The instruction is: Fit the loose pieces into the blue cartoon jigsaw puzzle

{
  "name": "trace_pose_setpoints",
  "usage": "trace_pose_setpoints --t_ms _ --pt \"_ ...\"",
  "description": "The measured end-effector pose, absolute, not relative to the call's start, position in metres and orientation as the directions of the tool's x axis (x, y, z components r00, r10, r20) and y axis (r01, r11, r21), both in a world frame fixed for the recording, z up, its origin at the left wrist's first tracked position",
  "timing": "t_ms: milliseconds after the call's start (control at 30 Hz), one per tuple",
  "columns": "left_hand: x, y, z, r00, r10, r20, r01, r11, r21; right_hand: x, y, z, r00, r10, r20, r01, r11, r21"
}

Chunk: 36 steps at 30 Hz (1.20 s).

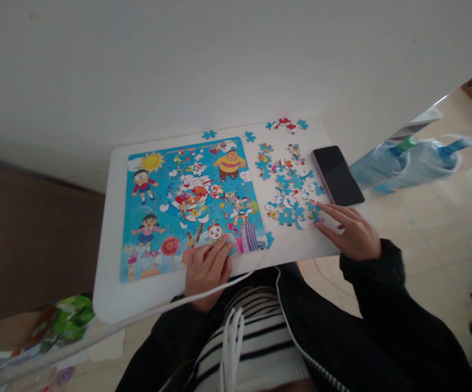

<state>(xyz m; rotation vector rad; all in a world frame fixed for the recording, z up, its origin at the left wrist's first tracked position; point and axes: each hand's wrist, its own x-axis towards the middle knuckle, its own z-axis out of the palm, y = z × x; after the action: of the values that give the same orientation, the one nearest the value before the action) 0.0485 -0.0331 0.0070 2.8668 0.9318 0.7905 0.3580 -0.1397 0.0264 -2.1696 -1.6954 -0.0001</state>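
A cartoon jigsaw puzzle (158, 207) with a blue background lies on the white table, its border largely joined and several loose pieces strewn over its middle. My left hand (208, 272) rests on the puzzle's near edge, fingers stretched out and lying flat below a round white cartoon face. Right of the puzzle is a heap of loose puzzle pieces (287, 188), mostly blue. At the heap's near right corner is my right hand (352, 231), its thumb and forefinger apart on either side of a small multicoloured puzzle piece (314, 212) on the table.
A dark-screened phone (337, 175) lies beside the heap. More pieces (287, 125) sit along the table's far edge, against the wall. A white cable (203, 294) runs across in front of the table. Large water bottles (407, 163) stand on the floor at right.
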Motion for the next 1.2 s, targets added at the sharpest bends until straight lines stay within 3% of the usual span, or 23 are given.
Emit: trace_pose_setpoints --t_ms 100,333,567,767,900,1033,1200 --pt "0.048 -0.033 0.006 0.693 0.557 0.458 0.543 -0.821 0.178 0.364 -0.134 0.027 0.24 0.96 0.143 0.929 -0.184 -0.32" --pt "0.048 -0.034 0.006 0.702 0.564 0.436 0.552 -0.817 0.167 0.364 -0.125 0.031 0.327 0.944 0.046 0.822 -0.26 -0.507" --pt "0.047 -0.036 0.006 0.689 0.592 0.418 0.562 -0.801 0.207 0.349 -0.116 0.038 0.43 0.9 0.076 0.703 -0.281 -0.653" --pt "0.048 -0.036 0.007 0.693 0.596 0.405 0.556 -0.8 0.227 0.311 -0.099 0.037 0.428 0.903 -0.035 0.422 -0.234 -0.876" --pt "0.049 -0.036 0.01 0.696 0.606 0.385 0.564 -0.793 0.229 0.273 -0.076 0.032 0.325 0.942 -0.089 0.3 -0.192 -0.934" --pt "0.053 -0.037 0.016 0.701 0.624 0.345 0.587 -0.78 0.219 0.247 -0.051 0.028 0.231 0.971 -0.056 0.326 -0.131 -0.936" --pt "0.058 -0.036 0.019 0.719 0.632 0.289 0.6 -0.774 0.201 0.245 -0.04 0.023 0.179 0.984 -0.023 0.505 -0.112 -0.856"
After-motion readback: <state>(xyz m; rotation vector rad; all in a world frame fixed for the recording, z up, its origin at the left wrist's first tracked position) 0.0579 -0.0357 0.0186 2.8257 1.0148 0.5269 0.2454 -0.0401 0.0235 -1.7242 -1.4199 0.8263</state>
